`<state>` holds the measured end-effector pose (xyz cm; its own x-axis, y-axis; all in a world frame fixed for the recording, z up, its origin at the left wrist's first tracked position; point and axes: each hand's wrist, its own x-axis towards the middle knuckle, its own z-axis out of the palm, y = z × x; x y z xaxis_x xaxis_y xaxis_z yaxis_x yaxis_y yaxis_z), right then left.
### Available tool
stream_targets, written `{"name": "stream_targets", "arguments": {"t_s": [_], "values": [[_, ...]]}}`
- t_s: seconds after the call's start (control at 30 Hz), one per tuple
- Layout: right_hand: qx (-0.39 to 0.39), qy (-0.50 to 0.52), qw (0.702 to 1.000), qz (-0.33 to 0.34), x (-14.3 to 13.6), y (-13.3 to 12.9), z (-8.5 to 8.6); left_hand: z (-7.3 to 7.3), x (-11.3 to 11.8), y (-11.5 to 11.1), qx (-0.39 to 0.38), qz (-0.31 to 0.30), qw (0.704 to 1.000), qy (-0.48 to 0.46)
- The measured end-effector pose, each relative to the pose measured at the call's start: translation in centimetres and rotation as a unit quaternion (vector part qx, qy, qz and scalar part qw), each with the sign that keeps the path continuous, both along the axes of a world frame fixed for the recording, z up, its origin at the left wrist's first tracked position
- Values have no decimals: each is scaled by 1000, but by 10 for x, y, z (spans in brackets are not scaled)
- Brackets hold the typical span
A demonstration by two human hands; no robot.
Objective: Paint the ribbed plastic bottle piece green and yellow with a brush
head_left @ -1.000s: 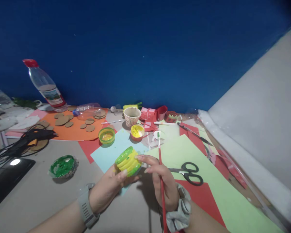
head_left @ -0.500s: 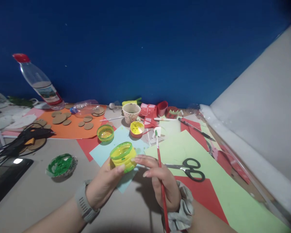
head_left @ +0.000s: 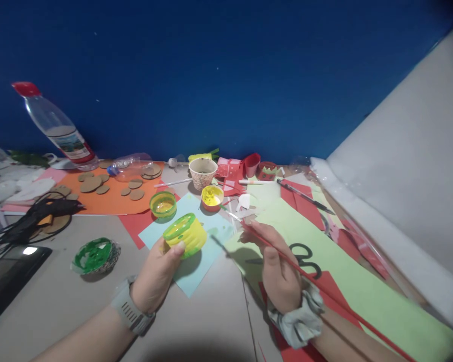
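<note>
My left hand [head_left: 156, 276] grips a small yellow-painted cup [head_left: 191, 239] with a green rim, tilted above a light blue sheet [head_left: 189, 281]. In my right hand [head_left: 279, 266] is a long red-handled paintbrush [head_left: 317, 279], its tip angled up and to the left, close to a small red cup of yellow paint [head_left: 212, 197]. The brush and the yellow cup are apart. Behind the cup in my hand stands a second green-and-yellow ring-shaped piece [head_left: 163, 206]. A dish of green paint [head_left: 95, 256] sits to the left of my left hand.
Scissors [head_left: 305, 259] lie partly behind my right hand on green paper [head_left: 381, 296]. A patterned paper cup [head_left: 203, 173] is at the back. A tall bottle [head_left: 66, 133], cardboard discs [head_left: 91, 184] on orange paper and black cables [head_left: 41, 208] occupy the left.
My right hand has moved right, away from the yellow cup, and the brush has swung from nearly upright to a slant. My left hand has shifted slightly left with the cup.
</note>
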<state>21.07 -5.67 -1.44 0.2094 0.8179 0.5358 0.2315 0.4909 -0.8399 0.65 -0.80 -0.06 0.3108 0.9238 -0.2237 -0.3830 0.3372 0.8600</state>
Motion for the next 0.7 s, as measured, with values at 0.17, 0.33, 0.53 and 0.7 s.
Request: {"name": "stream_targets", "arguments": {"t_s": [0.17,0.33,0.53,0.7], "values": [[15,50,998,-40,8,0,0,-1,2,5,-6,4,998,55],[37,51,995,71,3,-7,3,1,7,5,3,-12,995,101],[34,49,990,131,3,-7,1,2,8,2,20,-33,989,143],[28,36,991,126,4,-4,-1,2,8,2,17,-42,990,135]]}}
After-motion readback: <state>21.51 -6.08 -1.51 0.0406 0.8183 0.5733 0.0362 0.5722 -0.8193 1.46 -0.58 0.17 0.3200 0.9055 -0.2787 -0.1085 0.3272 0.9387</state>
